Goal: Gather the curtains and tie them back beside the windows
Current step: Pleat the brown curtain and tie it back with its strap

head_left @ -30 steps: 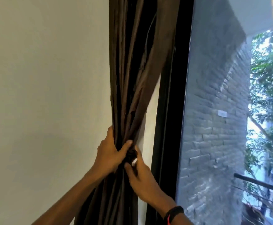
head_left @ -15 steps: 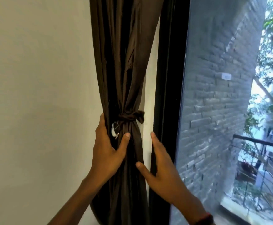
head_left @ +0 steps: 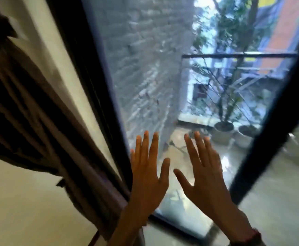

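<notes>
While both hands are raised in front of the window glass (head_left: 184, 215), neither has hold of anything. The left hand (head_left: 147, 176), low in the middle of the frame, has its grip fully open, with fingers straight and spread and the thumb out. The right hand (head_left: 204, 178), just beside it, is open the same way, and a dark wristband (head_left: 250, 237) shows at the lower right. Whether the palms touch the pane I cannot tell.

The brown curtain (head_left: 38, 121) fills the left of the frame, bunched into long folds that slant down towards the lower middle. Its top, at the upper left, is too blurred to read. The left forearm crosses in front of its lower end. A strip of pale wall (head_left: 60, 71) separates the curtain from the dark window frame (head_left: 95, 86).

Through the glass stands a grey brick wall (head_left: 145, 59). To its right, in the upper right of the frame, are a dark railing (head_left: 239, 55) and a leafy tree (head_left: 234, 41). Two round pots (head_left: 223, 132) sit on the balcony floor. A second dark bar (head_left: 273, 125) slants across the right of the frame and cuts off the view beyond.
</notes>
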